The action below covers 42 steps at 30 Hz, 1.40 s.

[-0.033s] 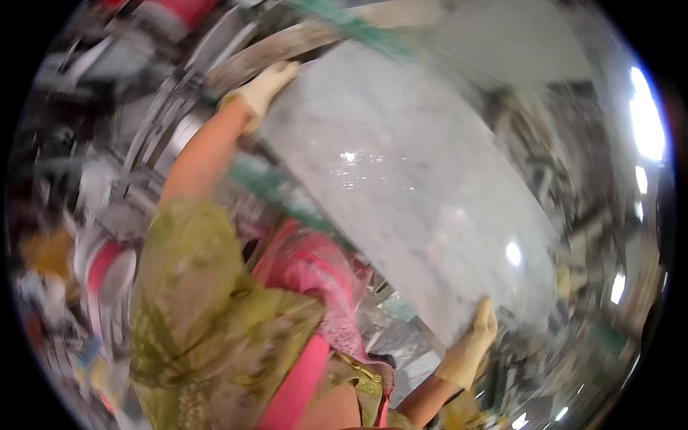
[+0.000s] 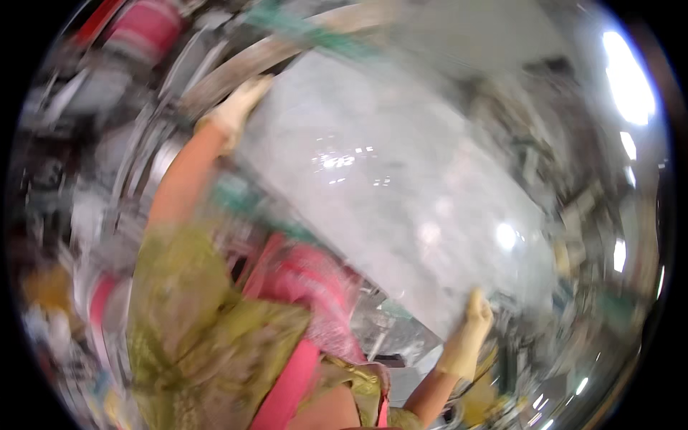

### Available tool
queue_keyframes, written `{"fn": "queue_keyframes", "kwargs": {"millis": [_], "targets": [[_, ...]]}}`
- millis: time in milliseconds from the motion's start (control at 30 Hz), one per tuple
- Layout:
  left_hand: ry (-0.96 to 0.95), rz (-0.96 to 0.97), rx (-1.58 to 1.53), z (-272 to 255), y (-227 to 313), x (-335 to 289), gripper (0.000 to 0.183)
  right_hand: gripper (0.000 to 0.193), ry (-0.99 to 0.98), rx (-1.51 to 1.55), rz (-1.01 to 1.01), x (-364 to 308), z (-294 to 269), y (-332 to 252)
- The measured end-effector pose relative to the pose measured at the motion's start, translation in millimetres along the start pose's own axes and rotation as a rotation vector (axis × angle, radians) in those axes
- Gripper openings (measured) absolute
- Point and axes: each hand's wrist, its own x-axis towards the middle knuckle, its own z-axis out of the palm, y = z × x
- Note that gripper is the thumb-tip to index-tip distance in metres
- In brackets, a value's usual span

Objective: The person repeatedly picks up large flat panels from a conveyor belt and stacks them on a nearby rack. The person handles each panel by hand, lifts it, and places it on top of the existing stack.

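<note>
A large rectangular slab (image 2: 387, 186), glossy and pale grey with faint marbling like a tile, stretches across the middle of the view and reflects bright lights. It lies at a slant, from upper left to lower right. My left hand (image 2: 242, 104), in a cream glove, grips its upper left end. At the lower right end, my right hand (image 2: 469, 330), gloved in the same way, holds the near edge with the thumb over the top face. The fingers beneath the slab are hidden. Motion blurs the picture.
Green strips (image 2: 244, 197) of a frame or support pass by the slab. A curved brown beam (image 2: 247, 61) runs past its far left corner. Pink and white round containers (image 2: 145, 30) stand far left. Blurred clutter surrounds everything. Bright lights (image 2: 627, 79) shine at the right.
The slab and my left hand appear slightly further left in the picture, as does the background. Both hands keep their grip on the slab.
</note>
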Motion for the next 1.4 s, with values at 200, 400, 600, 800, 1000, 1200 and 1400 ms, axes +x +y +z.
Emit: {"fn": "queue_keyframes", "kwargs": {"millis": [200,400,600,800,1000,1200,1400], "targets": [[-0.138,0.008,-0.089,12.4,29.4,49.0,0.06,0.032,-0.079,0.133,0.101,19.6,-0.5,21.4],[-0.163,0.005,-0.043,36.5,66.7,80.1,0.058,0.031,-0.122,0.413,0.067,29.4,4.4,72.6],[-0.18,0.026,-0.06,56.8,88.3,66.5,0.056,0.034,-0.029,0.427,0.162,21.0,-18.3,131.5],[-0.39,0.129,0.0,130.4,141.4,23.2,0.054,0.049,0.212,0.712,0.143,-60.1,-77.2,218.5],[-0.896,0.607,-0.001,236.1,210.9,-6.4,0.041,0.063,0.781,1.082,0.201,-169.8,-103.3,308.2],[-0.939,1.234,0.189,429.4,223.6,-225.2,0.036,0.049,1.4,1.436,-0.121,-311.1,-122.4,409.7],[-1.431,0.491,-0.013,600.2,108.5,-405.2,0.041,0.059,1.55,1.473,-0.156,-468.7,-73.3,510.3]]}}
